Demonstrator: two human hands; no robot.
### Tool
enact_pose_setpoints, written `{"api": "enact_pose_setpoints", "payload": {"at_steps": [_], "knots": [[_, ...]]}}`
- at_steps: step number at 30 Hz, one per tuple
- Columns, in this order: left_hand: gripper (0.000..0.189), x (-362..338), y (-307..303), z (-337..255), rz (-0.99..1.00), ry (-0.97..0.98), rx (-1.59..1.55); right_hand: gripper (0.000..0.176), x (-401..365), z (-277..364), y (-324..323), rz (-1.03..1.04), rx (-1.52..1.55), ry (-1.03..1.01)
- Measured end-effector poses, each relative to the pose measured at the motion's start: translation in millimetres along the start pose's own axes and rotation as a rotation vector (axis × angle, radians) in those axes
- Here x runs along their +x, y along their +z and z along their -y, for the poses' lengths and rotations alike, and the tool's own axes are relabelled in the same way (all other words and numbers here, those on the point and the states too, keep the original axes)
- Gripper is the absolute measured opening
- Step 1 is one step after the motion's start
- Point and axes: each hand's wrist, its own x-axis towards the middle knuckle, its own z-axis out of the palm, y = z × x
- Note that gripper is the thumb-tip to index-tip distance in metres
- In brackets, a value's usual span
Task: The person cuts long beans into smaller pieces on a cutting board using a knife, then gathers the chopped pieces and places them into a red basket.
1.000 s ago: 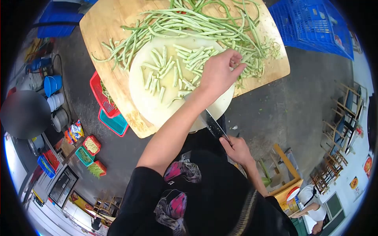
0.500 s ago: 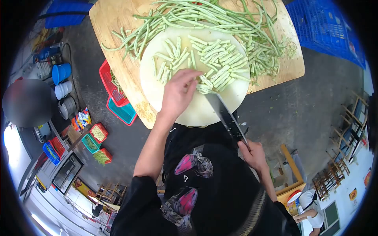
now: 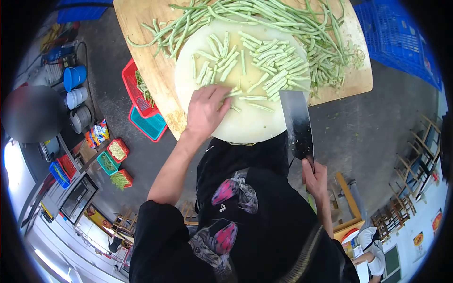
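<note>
My right hand (image 3: pixel 315 180) is wrapped round the handle of a cleaver (image 3: pixel 299 125). Its broad dark blade points away from me over the right edge of a round pale chopping board (image 3: pixel 255 125). My left hand (image 3: pixel 205 111) rests on the board's left side with fingers curled around a few short bean pieces (image 3: pixel 234 91), partly hidden by the fingers. Cut green bean pieces (image 3: pixel 278 61) lie in a heap at the board's right, and a smaller group (image 3: pixel 224 56) lies beyond my left hand. Uncut long beans (image 3: pixel 255 14) stretch across the far side.
A wooden table (image 3: pixel 155 80) carries the board. More cut beans (image 3: pixel 328 66) are piled at its right. A red basket (image 3: pixel 130 82) and a teal basket (image 3: pixel 152 128) stand below on the left. Blue crates (image 3: pixel 396 37) are at upper right. A person (image 3: pixel 373 247) is at lower right.
The cleaver has swung right, away from my left hand, and its blade now points more straight ahead. My left hand has shifted slightly left, and loose bean pieces lie in the gap.
</note>
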Motion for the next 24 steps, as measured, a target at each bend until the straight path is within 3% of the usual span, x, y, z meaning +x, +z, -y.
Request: {"api": "enact_pose_setpoints", "payload": {"at_steps": [5,8,11,14,17,24], "knots": [[0.024,1.8,0.9,1.9,-0.072,-0.295,-0.181,0.037,-0.2,-6.8,8.6,0.028,-0.032,-0.021],[0.019,5.7,0.7,-3.6,-0.119,-0.358,-0.175,0.037,0.6,-10.9,10.4,0.012,-0.088,-0.032],[0.016,6.0,6.1,0.4,-0.262,-0.209,-0.041,0.036,1.8,-8.0,11.8,0.021,-0.092,-0.034],[0.018,-4.6,6.0,-6.4,-0.237,-0.073,0.038,0.035,1.4,-11.5,12.7,0.02,-0.096,-0.033],[0.019,-4.5,6.4,-22.8,-0.121,-0.098,0.134,0.035,1.8,-7.9,14.0,0.028,-0.076,-0.024],[0.016,0.5,16.8,-15.1,-0.161,-0.19,-0.018,0.037,0.3,-3.3,11.2,0.022,-0.08,-0.019]]}}
